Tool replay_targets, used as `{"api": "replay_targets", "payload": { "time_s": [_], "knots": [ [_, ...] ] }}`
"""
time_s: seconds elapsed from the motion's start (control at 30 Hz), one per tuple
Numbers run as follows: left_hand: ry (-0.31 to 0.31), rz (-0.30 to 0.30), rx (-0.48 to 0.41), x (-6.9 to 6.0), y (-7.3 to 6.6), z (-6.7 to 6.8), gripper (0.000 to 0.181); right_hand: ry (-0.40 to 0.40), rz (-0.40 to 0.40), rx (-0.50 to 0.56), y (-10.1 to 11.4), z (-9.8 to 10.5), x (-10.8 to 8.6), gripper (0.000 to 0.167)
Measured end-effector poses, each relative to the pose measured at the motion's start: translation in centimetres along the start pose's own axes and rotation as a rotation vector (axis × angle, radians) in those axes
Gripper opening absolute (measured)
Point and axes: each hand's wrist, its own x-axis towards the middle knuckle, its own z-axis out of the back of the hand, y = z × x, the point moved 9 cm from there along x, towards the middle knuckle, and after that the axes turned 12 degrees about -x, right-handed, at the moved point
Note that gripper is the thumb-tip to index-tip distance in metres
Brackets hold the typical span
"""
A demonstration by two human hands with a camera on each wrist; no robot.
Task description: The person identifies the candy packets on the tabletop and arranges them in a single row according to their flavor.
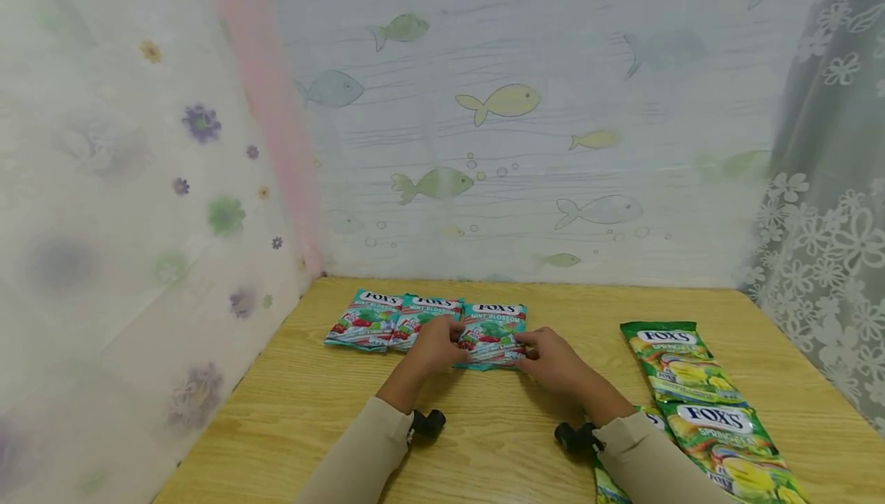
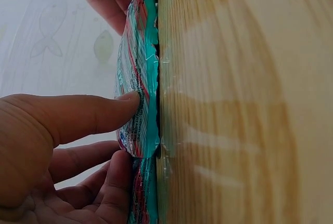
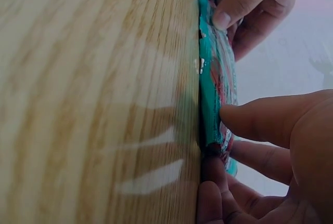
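Both hands are at a teal Fox's Mint Blossom candy bag that lies flat on the wooden table. My left hand pinches its left edge, and in the left wrist view the thumb presses on the bag's face. On the opposite edge my right hand pinches the same bag, thumb on top and fingers at the side, as the right wrist view shows. Two more mint bags, a middle one and a left one, lie in a row beside it, the middle one partly behind my left hand.
On the right lie green Fox's Spring Tea bags: a far one, a nearer one, and another partly under my right sleeve. The wooden table meets a fish-patterned curtain at the back and a flowered one at left.
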Motion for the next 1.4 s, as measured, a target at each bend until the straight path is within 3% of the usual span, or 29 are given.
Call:
{"api": "replay_targets", "payload": {
  "time_s": [0.5,1.03,1.27,1.4],
  "knots": [
    [-0.005,0.027,0.001,0.0,0.3,0.1,0.062,-0.015,-0.024,-0.059,-0.4,-0.1,0.3,0.048],
    [-0.002,0.027,-0.014,0.3,0.2,0.1,0.062,0.001,0.045,-0.087,0.4,0.3,0.2,0.048],
    [-0.002,0.027,-0.014,-0.1,-0.7,0.1,0.063,0.062,0.010,-0.023,0.9,0.9,-0.2,0.049],
    [0.002,-0.015,-0.006,-0.6,-2.3,-0.5,0.060,0.086,0.016,-0.024,1.4,1.9,-1.1,0.047]
  ]
}}
